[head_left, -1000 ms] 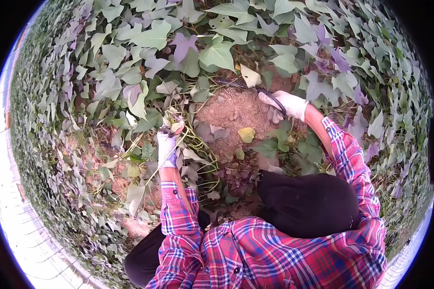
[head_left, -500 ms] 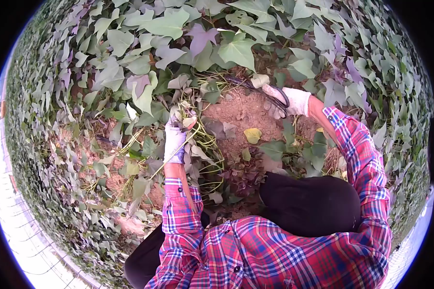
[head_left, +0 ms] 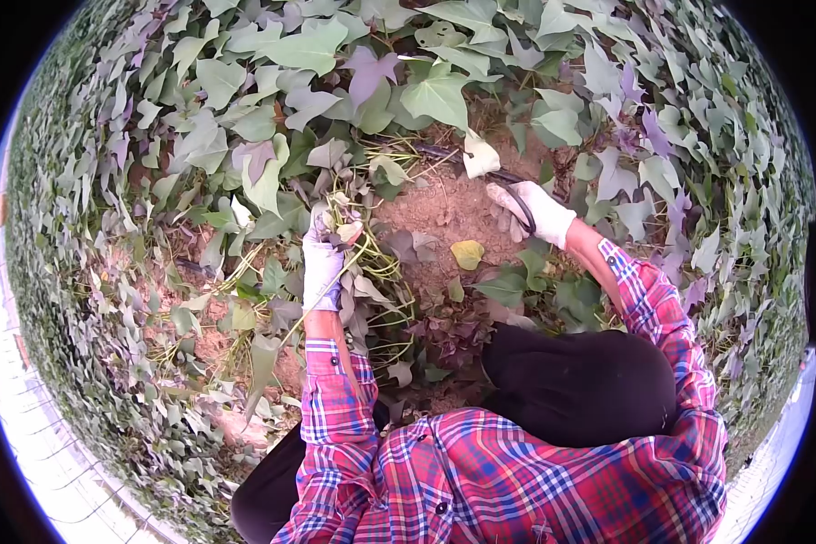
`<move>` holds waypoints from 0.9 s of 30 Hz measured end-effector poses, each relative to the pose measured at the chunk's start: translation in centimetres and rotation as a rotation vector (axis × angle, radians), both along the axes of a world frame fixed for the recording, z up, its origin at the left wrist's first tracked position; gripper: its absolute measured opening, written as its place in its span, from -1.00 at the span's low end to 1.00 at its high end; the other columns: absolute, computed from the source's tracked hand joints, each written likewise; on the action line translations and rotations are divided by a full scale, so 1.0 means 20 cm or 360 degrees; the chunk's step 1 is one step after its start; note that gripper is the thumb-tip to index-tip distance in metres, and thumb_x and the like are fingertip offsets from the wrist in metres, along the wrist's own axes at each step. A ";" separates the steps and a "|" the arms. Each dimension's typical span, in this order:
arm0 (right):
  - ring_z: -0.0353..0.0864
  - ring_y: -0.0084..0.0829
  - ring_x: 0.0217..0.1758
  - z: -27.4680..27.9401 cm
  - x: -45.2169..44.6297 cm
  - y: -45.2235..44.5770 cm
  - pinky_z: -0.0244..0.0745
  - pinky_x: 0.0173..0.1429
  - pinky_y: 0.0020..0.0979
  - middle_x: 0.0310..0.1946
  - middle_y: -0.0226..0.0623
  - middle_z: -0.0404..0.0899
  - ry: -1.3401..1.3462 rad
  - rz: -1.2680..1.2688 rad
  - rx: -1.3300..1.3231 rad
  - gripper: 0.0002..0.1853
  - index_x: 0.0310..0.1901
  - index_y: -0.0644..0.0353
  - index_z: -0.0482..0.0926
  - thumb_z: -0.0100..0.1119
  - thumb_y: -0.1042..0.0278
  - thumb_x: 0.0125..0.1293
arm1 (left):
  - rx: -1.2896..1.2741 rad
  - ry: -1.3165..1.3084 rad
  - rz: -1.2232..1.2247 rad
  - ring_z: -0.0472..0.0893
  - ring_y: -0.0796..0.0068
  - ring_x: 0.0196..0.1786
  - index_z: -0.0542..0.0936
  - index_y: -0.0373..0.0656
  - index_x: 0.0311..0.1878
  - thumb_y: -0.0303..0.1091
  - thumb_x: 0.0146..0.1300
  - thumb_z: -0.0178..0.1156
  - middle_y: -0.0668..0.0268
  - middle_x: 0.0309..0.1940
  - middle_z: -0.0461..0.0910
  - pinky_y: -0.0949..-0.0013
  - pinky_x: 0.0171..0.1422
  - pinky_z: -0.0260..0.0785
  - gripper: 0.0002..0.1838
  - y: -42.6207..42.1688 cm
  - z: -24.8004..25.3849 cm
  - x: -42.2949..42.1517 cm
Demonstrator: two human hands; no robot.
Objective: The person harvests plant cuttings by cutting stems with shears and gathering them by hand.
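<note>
My left hand (head_left: 325, 258), in a white glove with a purple cuff, is closed around a bunch of leafy vine stems (head_left: 346, 222). Trailing green stems (head_left: 385, 263) curve beside it over the soil. Across the bare soil, my right hand (head_left: 537, 214), also gloved, is closed on what look like black-handled scissors (head_left: 522, 207); a dark loop passes over its fingers, and the blades cannot be made out. Just ahead of that hand is a pale upturned leaf (head_left: 480, 156). Near it, a dark strip like a hose (head_left: 435, 152) runs along the soil.
Dense green and purple vine leaves (head_left: 308, 50) surround the patch of reddish soil (head_left: 440, 213). A yellow leaf (head_left: 467, 255) lies on it. My bent knee (head_left: 580, 385) in dark trousers is close to the lower right. Pale ground sheeting (head_left: 27, 426) borders the far left.
My right hand has drawn back slightly down and right, away from the pale leaf, which now shows its light side. My left hand keeps its hold on the stems.
</note>
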State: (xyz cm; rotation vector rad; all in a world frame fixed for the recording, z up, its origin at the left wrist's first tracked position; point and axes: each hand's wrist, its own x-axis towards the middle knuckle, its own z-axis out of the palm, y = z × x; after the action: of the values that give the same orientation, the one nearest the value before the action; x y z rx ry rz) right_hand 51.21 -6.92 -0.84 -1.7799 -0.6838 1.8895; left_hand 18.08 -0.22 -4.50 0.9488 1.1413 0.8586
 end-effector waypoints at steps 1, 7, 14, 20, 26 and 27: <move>0.43 -0.58 -0.71 0.01 0.02 -0.01 0.31 -0.64 -0.53 -0.60 -0.40 0.50 0.0039 0.0003 0.0032 -0.61 -0.28 0.22 0.48 0.07 -0.02 0.33 | -0.0003 0.0003 0.0006 0.63 0.52 -0.25 0.60 -0.29 -0.12 -0.64 0.17 0.17 0.28 -0.27 0.65 0.49 -0.10 0.50 -0.80 0.00 0.01 0.00; 0.63 -0.18 -0.24 -0.01 0.13 0.24 0.46 -0.15 -0.25 -0.33 -0.11 0.59 -0.1394 0.0318 0.0991 -0.61 -0.12 0.21 0.46 0.19 0.07 0.18 | 0.0096 -0.0008 -0.0126 0.64 0.46 -0.15 0.53 -0.29 0.03 -0.53 0.29 0.06 0.24 -0.17 0.63 0.43 0.02 0.51 -0.75 0.00 0.02 -0.01; 0.54 0.02 -0.20 -0.32 0.09 0.44 0.45 -0.10 -0.10 -0.28 0.01 0.51 -0.1519 0.0907 0.1492 -0.68 -0.08 0.23 0.38 0.09 0.36 0.12 | 0.0150 0.0131 -0.0179 0.62 0.53 -0.21 0.57 -0.29 -0.05 -0.58 0.23 0.10 0.29 -0.22 0.64 0.47 -0.04 0.49 -0.78 -0.04 0.03 0.02; 0.55 -0.02 -0.20 -0.43 0.05 0.42 0.46 -0.13 -0.11 -0.26 -0.01 0.49 -0.1735 0.0783 0.1283 -0.70 -0.14 0.25 0.38 0.15 0.42 0.07 | 0.0003 0.0112 -0.0139 0.55 0.57 -0.22 0.52 -0.22 -0.10 -0.66 0.09 0.24 0.36 -0.25 0.58 0.48 -0.05 0.45 -0.71 -0.06 0.09 0.06; 0.53 0.08 -0.14 -0.21 0.09 0.40 0.42 -0.05 -0.08 -0.27 0.02 0.56 -0.1443 0.0445 0.1050 -0.71 -0.15 0.26 0.42 0.16 0.40 0.07 | 0.0117 0.0094 -0.0102 0.59 0.58 -0.18 0.50 -0.22 0.07 -0.67 0.17 0.16 0.31 -0.16 0.60 0.51 -0.03 0.50 -0.62 -0.08 0.16 0.08; 0.62 -0.12 -0.32 -0.19 0.08 0.38 0.48 -0.21 -0.20 -0.39 -0.10 0.60 -0.1519 0.0378 0.1184 -0.68 -0.11 0.27 0.44 0.18 0.43 0.07 | 0.0202 0.0111 -0.0166 0.62 0.48 -0.14 0.45 -0.27 0.11 -0.62 0.26 0.08 0.25 -0.13 0.59 0.46 0.03 0.51 -0.66 -0.08 0.18 0.07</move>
State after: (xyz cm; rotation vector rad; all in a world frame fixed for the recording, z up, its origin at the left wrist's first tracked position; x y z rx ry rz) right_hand 52.78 0.72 -4.74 -2.0077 -1.6983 0.5775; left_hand 19.49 -1.73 -0.98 1.1407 1.0967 0.8257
